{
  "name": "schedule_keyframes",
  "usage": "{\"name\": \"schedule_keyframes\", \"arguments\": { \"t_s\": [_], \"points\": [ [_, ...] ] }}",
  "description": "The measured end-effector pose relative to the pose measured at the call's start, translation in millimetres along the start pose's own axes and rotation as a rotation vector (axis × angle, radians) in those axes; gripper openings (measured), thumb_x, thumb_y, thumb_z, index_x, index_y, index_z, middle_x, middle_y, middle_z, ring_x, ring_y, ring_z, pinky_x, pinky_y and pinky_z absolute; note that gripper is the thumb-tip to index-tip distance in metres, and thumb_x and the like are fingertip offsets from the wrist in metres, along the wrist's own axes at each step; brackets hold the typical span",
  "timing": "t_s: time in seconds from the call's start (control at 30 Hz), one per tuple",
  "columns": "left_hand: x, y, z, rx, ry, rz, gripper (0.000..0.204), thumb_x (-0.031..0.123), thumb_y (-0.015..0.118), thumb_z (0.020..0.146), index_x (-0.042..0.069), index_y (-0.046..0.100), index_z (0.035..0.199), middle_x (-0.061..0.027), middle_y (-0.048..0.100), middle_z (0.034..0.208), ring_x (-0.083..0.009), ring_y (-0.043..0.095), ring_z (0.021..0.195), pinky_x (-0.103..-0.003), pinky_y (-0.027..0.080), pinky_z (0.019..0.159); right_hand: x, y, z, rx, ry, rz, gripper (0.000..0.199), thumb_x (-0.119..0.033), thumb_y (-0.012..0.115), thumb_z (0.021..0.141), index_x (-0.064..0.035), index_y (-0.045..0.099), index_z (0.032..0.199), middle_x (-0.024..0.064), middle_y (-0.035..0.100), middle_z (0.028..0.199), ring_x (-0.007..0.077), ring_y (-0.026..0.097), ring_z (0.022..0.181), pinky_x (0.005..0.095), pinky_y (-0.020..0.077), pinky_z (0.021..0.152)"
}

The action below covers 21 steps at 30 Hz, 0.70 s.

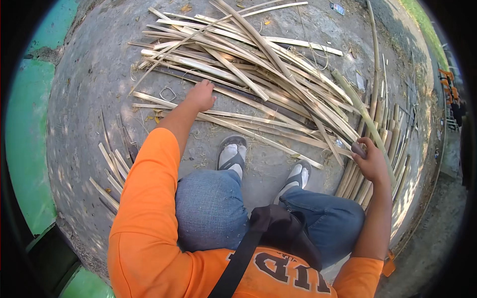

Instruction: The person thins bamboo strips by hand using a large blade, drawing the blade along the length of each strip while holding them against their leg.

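My left hand (201,95) reaches to the near edge of a pile of split bamboo strips (238,57). Its fingers are curled against a long dark strip (248,94); what lies between them is hidden. At the right, my right hand (371,161) is closed around a brown stick with a rounded end (357,148), beside the strips' right ends. Most of that stick is hidden by the hand and the pile. Several pale strips (258,130) lie on the ground between my feet and the pile.
A thick greenish bamboo pole (361,107) slants past my right hand. More bamboo pieces (354,180) lie at the right, and short strips (113,166) at the left. A bent wire loop (168,94) is near my left hand. My sandalled feet (232,153) stand before the pile.
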<state>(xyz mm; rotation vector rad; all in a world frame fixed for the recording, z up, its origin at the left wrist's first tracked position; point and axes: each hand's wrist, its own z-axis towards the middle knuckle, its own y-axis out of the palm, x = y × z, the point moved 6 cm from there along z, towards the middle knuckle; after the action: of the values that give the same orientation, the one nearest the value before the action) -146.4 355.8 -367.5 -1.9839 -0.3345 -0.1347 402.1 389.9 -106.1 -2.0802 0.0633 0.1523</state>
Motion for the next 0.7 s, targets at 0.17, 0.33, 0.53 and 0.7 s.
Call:
{"name": "schedule_keyframes", "arguments": {
  "t_s": [0.17,0.33,0.53,0.7],
  "points": [
    [6.2,21.3,17.1,-0.134,-0.071,0.069,0.063,0.034,0.074,0.097,0.006,0.054,0.149,-0.0171,0.043,0.163,-0.0386,0.047,0.146,-0.053,0.045,0.118,-7.8,5.7,0.9,-0.024,-0.01,0.04,0.049,-0.023,0.08,0.087,-0.0101,0.064,0.131,0.0227,0.074,0.088,0.0414,0.074,0.09,0.0478,0.0546,0.083],
    [12.6,22.0,21.6,-0.086,-0.066,0.061,0.078,0.039,0.074,0.097,0.007,0.042,0.16,-0.0169,0.031,0.171,-0.0399,0.036,0.154,-0.055,0.039,0.122,4.9,9.8,-2.4,-0.035,0.022,0.118,0.049,-0.022,0.08,0.087,-0.0102,0.064,0.132,0.0199,0.073,0.086,0.0348,0.072,0.083,0.0437,0.0543,0.08],
    [7.7,24.1,28.7,-0.096,-0.118,0.213,0.083,0.038,0.073,0.097,0.009,0.034,0.165,-0.0163,0.026,0.174,-0.0385,0.029,0.158,-0.063,0.026,0.127,-11.5,4.3,-7.0,-0.024,0.064,0.203,0.046,-0.02,0.079,0.09,-0.0094,0.064,0.131,0.0167,0.073,0.085,0.0278,0.07,0.078,0.0403,0.0535,0.078],
    [11.9,19.1,32.3,-0.118,-0.108,0.313,0.082,0.035,0.073,0.097,0.008,0.035,0.165,-0.0156,0.04,0.163,-0.0376,0.035,0.153,-0.065,0.022,0.128,-11.6,7.8,-4.5,-0.031,0.037,0.213,0.046,-0.021,0.079,0.091,-0.009,0.063,0.133,0.016,0.074,0.084,0.0261,0.07,0.077,0.0395,0.0533,0.077]
  ]
}}
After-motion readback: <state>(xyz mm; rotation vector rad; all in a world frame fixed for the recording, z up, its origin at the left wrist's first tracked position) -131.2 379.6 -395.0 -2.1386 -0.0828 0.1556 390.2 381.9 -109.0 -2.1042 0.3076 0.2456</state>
